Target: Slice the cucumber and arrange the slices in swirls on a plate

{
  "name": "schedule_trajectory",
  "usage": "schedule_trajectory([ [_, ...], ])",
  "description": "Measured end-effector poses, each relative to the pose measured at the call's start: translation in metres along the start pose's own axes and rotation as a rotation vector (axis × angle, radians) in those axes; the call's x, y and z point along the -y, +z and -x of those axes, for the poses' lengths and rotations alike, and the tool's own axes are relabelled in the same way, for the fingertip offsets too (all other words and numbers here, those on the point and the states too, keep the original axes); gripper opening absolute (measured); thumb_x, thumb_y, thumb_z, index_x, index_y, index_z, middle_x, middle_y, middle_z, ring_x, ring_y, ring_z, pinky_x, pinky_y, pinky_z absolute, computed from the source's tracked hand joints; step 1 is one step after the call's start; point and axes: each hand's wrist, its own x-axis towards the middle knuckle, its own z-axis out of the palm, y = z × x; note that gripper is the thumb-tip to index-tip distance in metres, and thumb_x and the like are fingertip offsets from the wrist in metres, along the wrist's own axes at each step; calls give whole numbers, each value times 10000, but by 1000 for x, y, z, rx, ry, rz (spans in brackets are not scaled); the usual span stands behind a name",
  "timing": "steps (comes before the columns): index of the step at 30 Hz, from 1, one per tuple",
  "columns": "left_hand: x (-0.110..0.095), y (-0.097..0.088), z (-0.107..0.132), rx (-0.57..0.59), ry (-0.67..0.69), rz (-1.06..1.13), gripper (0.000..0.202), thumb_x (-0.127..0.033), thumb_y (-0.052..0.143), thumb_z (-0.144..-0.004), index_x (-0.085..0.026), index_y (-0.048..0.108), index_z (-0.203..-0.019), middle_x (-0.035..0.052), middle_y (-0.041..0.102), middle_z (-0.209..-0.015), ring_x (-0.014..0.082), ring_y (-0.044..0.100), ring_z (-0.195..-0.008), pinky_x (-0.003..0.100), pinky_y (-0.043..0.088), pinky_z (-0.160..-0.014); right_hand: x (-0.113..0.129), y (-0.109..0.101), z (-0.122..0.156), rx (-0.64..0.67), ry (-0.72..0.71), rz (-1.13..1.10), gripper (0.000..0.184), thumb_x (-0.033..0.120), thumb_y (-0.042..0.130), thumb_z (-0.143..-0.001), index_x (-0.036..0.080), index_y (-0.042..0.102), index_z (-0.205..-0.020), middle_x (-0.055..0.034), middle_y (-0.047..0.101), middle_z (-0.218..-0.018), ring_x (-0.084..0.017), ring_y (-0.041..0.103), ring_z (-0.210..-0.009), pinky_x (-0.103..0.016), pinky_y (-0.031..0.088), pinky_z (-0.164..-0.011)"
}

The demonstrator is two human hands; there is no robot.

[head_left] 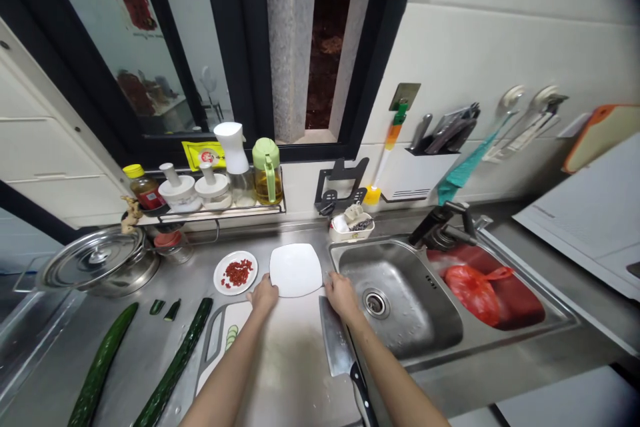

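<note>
A square white plate lies on the steel counter just beyond the white cutting board. My left hand grips the plate's near left corner, and my right hand holds its right edge beside the sink. Both hands have their fingers curled on the plate. A cleaver with a black handle lies on the board's right side, under my right forearm. A few cucumber slices sit on the board's left edge.
A small round plate of chopped red chili sits left of the square plate. Two whole cucumbers and cut ends lie at the left. A lidded pot, condiment rack, sink and red basin with a bag.
</note>
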Motion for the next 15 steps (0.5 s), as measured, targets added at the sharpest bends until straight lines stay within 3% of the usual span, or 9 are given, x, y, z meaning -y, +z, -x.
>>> schedule_trajectory([
  [3, -2, 0, -2, 29, -21, -8, 455, -188, 500, -768, -223, 571, -1216, 133, 724, -1022, 311, 646, -1034, 484, 347, -963, 11, 9, -30, 75, 57, -66, 375, 300, 403, -937, 170, 578, -1242, -126, 675, -1135, -218, 598, -1087, -307, 406, -893],
  [6, -4, -2, -3, 46, -55, -17, 466, -188, 493, -773, -237, 556, -1233, 113, 715, -1079, 294, 634, -1066, 474, 334, -984, 17, 19, -47, 70, 144, -159, 387, 302, 441, -912, 180, 596, -1245, -128, 688, -1131, -233, 609, -1091, -331, 405, -913],
  [11, -8, -12, -4, 94, -70, 39, 382, -239, 487, -796, -233, 581, -1167, 76, 715, -1085, 259, 632, -1063, 414, 372, -945, 18, 28, -57, 28, 182, -243, 382, 229, 451, -873, 176, 641, -1200, -117, 694, -1133, -224, 623, -1065, -291, 418, -862],
  [15, -6, -18, -4, 93, -42, 94, 337, -265, 496, -801, -214, 606, -1115, 70, 715, -1080, 244, 636, -1048, 361, 404, -879, 13, 29, -56, -18, 180, -321, 366, 197, 474, -836, 162, 670, -1143, -100, 721, -1025, -205, 643, -959, -250, 419, -768],
])
